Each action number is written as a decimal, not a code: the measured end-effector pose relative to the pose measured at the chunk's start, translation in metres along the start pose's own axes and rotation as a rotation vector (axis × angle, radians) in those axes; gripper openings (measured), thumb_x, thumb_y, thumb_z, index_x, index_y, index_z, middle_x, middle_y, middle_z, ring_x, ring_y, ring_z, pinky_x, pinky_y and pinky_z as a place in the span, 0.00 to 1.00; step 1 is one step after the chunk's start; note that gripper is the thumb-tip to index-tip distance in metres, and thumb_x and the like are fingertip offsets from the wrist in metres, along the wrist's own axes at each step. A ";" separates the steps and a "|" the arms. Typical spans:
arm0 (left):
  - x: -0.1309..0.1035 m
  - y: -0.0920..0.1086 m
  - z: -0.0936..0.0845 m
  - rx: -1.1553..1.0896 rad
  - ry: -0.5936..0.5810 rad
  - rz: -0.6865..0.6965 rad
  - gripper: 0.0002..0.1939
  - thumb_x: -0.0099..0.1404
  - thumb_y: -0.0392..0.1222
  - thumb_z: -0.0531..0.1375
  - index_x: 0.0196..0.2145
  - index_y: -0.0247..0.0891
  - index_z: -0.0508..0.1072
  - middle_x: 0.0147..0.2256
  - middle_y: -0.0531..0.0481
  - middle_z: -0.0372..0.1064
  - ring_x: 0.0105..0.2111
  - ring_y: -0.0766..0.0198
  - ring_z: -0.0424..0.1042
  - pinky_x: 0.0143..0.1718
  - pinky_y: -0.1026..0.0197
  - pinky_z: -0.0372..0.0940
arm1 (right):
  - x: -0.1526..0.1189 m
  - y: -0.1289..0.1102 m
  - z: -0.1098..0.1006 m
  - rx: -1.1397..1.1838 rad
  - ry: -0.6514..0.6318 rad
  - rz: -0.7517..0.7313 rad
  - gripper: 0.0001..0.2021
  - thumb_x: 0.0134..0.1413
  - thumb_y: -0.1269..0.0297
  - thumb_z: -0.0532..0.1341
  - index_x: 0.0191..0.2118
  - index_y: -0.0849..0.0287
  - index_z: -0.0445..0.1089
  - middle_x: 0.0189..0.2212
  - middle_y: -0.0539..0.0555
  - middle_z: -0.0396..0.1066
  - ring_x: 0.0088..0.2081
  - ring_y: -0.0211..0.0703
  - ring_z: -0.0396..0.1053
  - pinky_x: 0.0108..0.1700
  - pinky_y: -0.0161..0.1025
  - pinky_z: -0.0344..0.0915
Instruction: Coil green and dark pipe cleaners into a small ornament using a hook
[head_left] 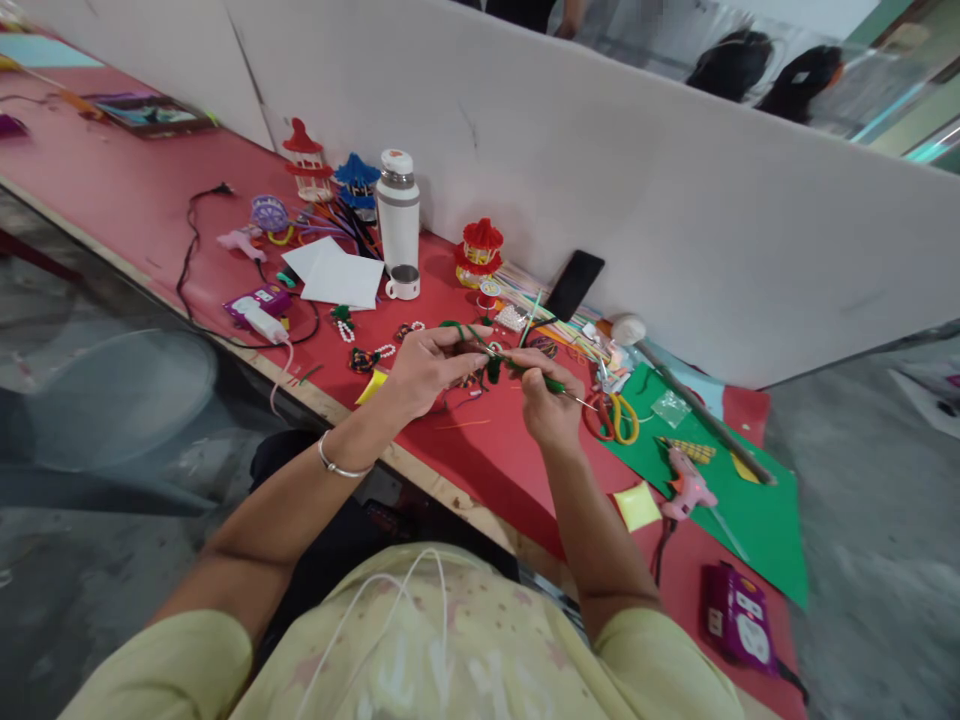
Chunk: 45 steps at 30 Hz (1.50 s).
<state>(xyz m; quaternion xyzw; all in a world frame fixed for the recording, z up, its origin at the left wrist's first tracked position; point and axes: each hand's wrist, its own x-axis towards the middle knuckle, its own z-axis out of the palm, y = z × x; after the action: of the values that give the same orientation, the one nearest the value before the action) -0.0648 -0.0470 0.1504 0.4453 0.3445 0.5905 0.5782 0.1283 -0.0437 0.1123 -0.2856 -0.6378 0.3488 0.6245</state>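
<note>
Hands (553, 395) partly hide green-handled tool (553, 384); strand (452, 325) indistinct.

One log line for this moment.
left hand: holding green strand; right hand: holding green-handled tool; beyond hands: white bottle, phone

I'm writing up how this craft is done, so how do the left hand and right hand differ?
The left hand has green yarn at its fingers, while the right hand grips a green-handled tool. A silvery bracelet circles the left hand's wrist; the right hand's wrist shows none. Both are held close together above the red tabletop.
</note>
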 end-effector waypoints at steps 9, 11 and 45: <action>-0.003 -0.006 0.014 -0.184 0.083 -0.085 0.23 0.46 0.38 0.78 0.43 0.35 0.85 0.24 0.57 0.71 0.20 0.75 0.63 0.21 0.70 0.56 | -0.008 0.006 0.023 -0.473 0.161 -0.422 0.10 0.66 0.50 0.68 0.47 0.45 0.81 0.50 0.55 0.85 0.50 0.51 0.81 0.55 0.55 0.77; -0.002 -0.002 0.011 -0.244 0.020 -0.159 0.23 0.44 0.37 0.79 0.40 0.35 0.85 0.23 0.57 0.70 0.17 0.78 0.57 0.17 0.70 0.47 | -0.006 0.014 0.024 -0.309 0.173 -0.351 0.12 0.67 0.47 0.66 0.46 0.46 0.81 0.47 0.55 0.86 0.49 0.51 0.82 0.54 0.55 0.78; 0.010 0.015 -0.022 0.213 -0.249 -0.133 0.23 0.54 0.37 0.74 0.49 0.32 0.84 0.30 0.48 0.77 0.22 0.71 0.68 0.21 0.68 0.61 | 0.023 0.000 -0.037 0.175 -0.292 0.155 0.09 0.64 0.50 0.69 0.42 0.46 0.85 0.44 0.53 0.87 0.46 0.50 0.84 0.47 0.47 0.82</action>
<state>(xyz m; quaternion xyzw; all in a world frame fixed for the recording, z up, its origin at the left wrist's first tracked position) -0.0899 -0.0359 0.1576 0.5500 0.3595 0.4514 0.6037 0.1642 -0.0226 0.1253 -0.2248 -0.6651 0.4877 0.5189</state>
